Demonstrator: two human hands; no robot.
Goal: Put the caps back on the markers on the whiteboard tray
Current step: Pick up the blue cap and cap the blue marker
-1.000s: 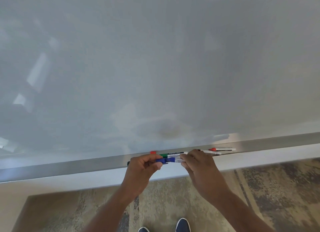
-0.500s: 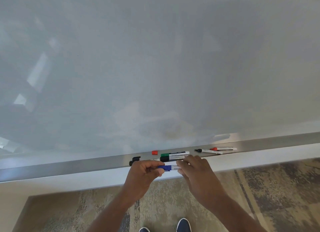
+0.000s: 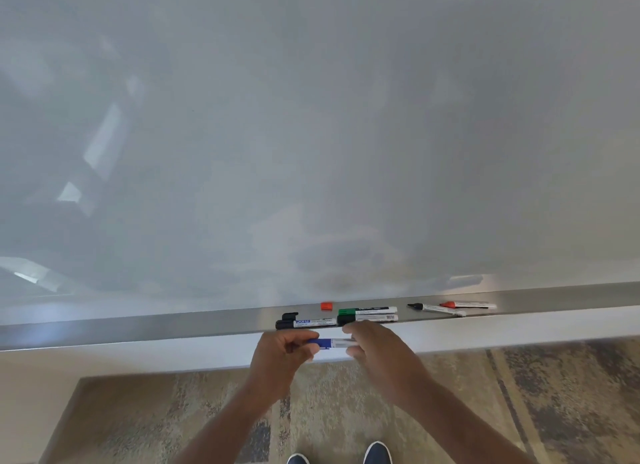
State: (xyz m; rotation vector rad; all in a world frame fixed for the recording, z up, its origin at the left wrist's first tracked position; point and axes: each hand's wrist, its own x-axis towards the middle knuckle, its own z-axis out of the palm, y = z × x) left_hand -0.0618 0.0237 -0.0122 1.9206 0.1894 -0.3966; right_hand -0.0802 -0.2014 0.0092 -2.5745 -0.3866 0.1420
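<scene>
From the head view, our left hand (image 3: 282, 354) pinches the blue cap end and our right hand (image 3: 375, 351) grips the barrel of the blue marker (image 3: 331, 343), held just below the tray (image 3: 173, 327). We should push straight along its length until it seats, judging by feel.

The whiteboard (image 3: 311, 117) in front of me is smooth and glossy, throwing back pale window reflections. Its tray (image 3: 138, 328) is brushed metal with a dull satin sheen along its front edge. The blue marker (image 3: 330, 343) I hold in my left hand (image 3: 282, 354) and right hand (image 3: 377, 353) looks like smooth plastic. Near the tray's back edge, the loose red cap (image 3: 326, 305) seems matt plastic. The carpet (image 3: 519, 394) below is rough, mottled cloth.
</scene>
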